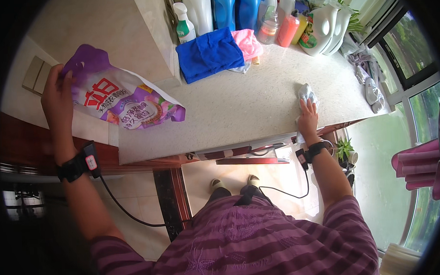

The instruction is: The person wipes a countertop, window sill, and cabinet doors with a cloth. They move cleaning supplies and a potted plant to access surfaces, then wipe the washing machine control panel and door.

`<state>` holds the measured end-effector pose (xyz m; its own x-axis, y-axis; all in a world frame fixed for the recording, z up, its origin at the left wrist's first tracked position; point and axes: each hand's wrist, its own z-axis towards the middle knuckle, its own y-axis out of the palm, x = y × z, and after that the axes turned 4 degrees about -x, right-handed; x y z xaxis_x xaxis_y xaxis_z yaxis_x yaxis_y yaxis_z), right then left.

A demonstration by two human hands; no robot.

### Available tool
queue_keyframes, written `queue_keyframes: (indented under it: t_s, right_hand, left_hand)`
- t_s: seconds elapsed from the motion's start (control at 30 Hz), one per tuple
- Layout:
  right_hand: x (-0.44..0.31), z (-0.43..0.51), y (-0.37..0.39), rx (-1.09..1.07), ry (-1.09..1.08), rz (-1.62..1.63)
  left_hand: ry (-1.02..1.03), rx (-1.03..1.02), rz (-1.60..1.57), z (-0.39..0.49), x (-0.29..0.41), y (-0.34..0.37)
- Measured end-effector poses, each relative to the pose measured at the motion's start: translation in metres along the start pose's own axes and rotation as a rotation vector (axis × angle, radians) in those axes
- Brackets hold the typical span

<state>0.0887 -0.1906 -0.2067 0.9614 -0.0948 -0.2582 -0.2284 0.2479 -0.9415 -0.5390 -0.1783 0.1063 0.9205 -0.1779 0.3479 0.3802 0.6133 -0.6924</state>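
My left hand [60, 90] grips the top corner of a purple and white detergent bag [120, 97]. The bag hangs tilted at the left end of a pale speckled countertop [219, 112], its lower end pointing right. It bears printed writing and a floral picture. On the right side of the counter, my right hand [308, 120] presses on a crumpled light grey cloth [307, 92], fingers pointing away from me. Part of the cloth hangs down past the counter's front edge beside my wrist.
A folded blue cloth [210, 54] and a pink cloth [247, 42] lie at the back. Behind them stand a spray bottle [183, 24], blue bottles [223, 10] and several other bottles. White shoes [373, 94] rest by the window at right. A drawer [242, 151] stands open below the counter.
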Motion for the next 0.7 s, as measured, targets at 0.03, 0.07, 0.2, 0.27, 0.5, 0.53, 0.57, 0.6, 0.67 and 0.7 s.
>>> queue_keyframes:
  t_s: [0.03,0.07,0.2,0.27,0.5,0.53,0.57,0.6,0.67,0.7]
  right_hand:
    - [-0.012,0.001,0.005,-0.062,0.069,-0.057]
    - [-0.028,-0.001,0.007,-0.097,-0.015,0.002]
    - [-0.138,-0.026,0.024,-0.186,-0.389,0.104]
    - [-0.196,-0.041,0.024,-0.279,-0.597,0.13]
    - [-0.22,-0.04,0.014,-0.567,-1.054,0.337]
    - [-0.203,-0.025,0.013,-0.56,-0.973,0.296]
    - [-0.183,-0.006,0.013,-0.559,-0.89,0.245]
    - [-0.159,0.013,0.011,-0.552,-0.833,0.172]
    - [-0.109,0.051,0.004,-0.526,-0.725,0.115]
    - [-0.084,0.069,0.0,-0.563,-0.624,0.074]
  left_hand:
    - [0.015,-0.036,-0.004,0.007,0.004,0.001]
    - [0.033,-0.064,0.101,0.011,0.008,0.002]
    - [-0.042,-0.172,0.17,0.028,0.019,0.03]
    - [-0.012,-0.142,-0.06,0.033,0.022,0.063]
    - [0.129,-0.042,-0.379,-0.024,0.034,0.134]
    - [0.091,-0.071,-0.401,-0.038,0.037,0.14]
    - [0.072,-0.087,-0.438,-0.052,0.039,0.147]
    - [0.001,-0.182,-0.479,-0.067,0.043,0.155]
    - [-0.136,-0.364,-0.54,-0.095,0.054,0.18]
    - [-0.151,-0.442,-0.549,-0.108,0.061,0.196]
